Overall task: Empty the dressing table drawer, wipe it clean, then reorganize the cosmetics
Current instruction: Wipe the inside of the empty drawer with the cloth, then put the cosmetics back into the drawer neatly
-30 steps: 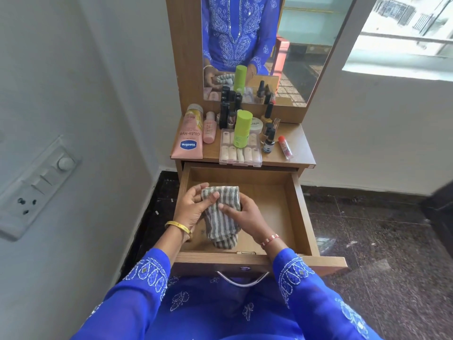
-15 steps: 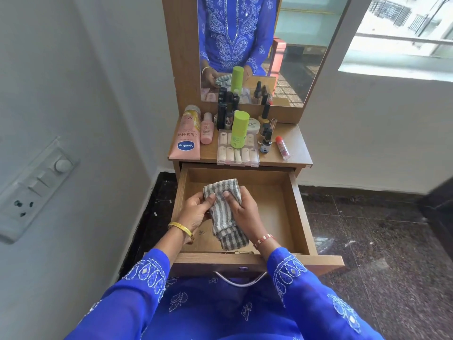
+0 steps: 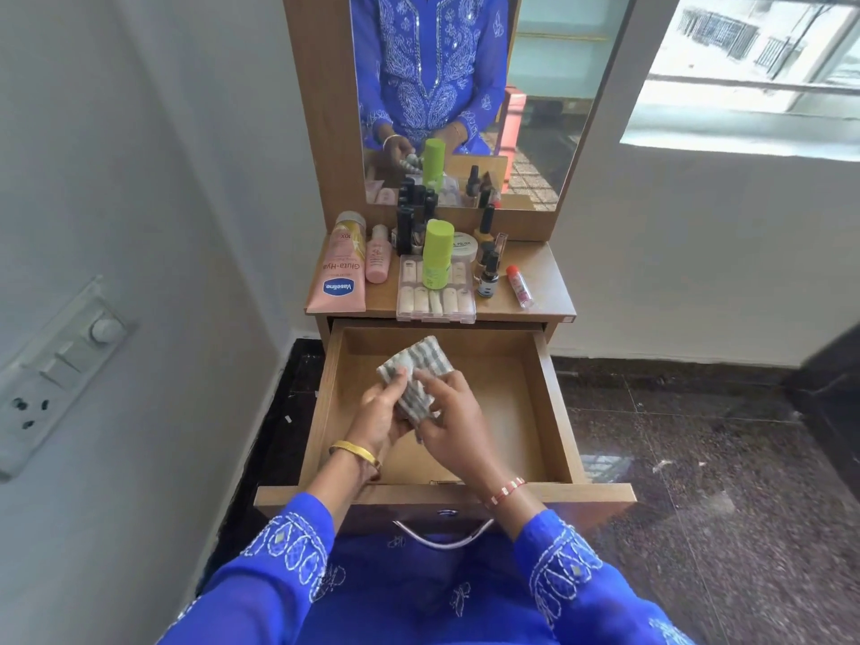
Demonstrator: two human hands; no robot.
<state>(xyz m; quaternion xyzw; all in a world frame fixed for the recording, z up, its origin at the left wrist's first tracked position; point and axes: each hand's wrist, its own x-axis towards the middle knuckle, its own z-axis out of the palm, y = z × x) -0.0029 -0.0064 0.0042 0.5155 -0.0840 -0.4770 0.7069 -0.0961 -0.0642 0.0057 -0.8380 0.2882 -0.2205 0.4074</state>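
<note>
Above the open wooden drawer (image 3: 554,402), my left hand (image 3: 379,412) and right hand (image 3: 449,418) both grip a folded grey-and-white striped cloth (image 3: 416,377); cosmetics crowd the tabletop (image 3: 544,277).

Pink tube (image 3: 339,272): lying flat on tabletop, left side, w/ print reading upside down from the camera. Showing "Vaseline" in white on a blue oval badge, "Gluta-Hya" in dark letters above it, and "10X" up nr the gold cap.
White round jar (image 3: 465,246): sitting behind the green bottle; lid showing "POLISH", rest of wording too small to read.
Other bottles, clear case, lip balm stick: labels showing as blur only, nothing legible.
</note>
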